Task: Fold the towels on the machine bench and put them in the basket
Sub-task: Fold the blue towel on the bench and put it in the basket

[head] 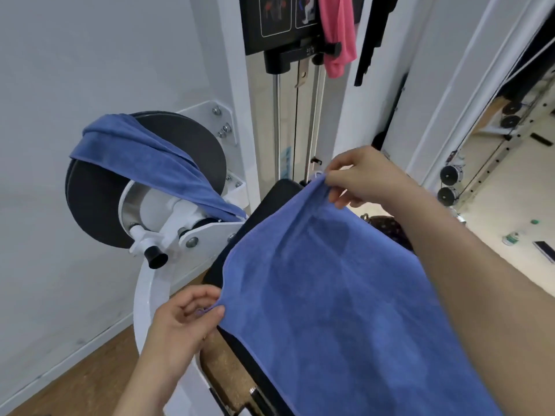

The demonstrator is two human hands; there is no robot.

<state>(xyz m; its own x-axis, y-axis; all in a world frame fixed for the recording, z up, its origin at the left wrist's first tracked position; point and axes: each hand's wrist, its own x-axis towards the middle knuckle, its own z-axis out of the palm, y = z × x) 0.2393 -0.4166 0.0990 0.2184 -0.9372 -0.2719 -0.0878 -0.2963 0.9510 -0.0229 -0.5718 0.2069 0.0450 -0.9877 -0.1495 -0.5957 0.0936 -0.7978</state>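
A blue towel [336, 295] is stretched out in the air over the black padded machine bench [271, 205]. My left hand [183, 322] pinches its near left corner. My right hand [366, 178] pinches the far corner, higher up. A second blue towel [144, 157] lies draped over the machine's round black disc [99, 205] at the left. A pink towel [338, 34] hangs from a black peg at the top of the machine. No basket is in view.
The white machine frame [144, 295] curves down at the left beside a white wall. Steel guide rods and a cable [297, 124] rise behind the bench. Wooden floor [87, 364] shows at the lower left. Pulleys and small items lie on the floor at the right.
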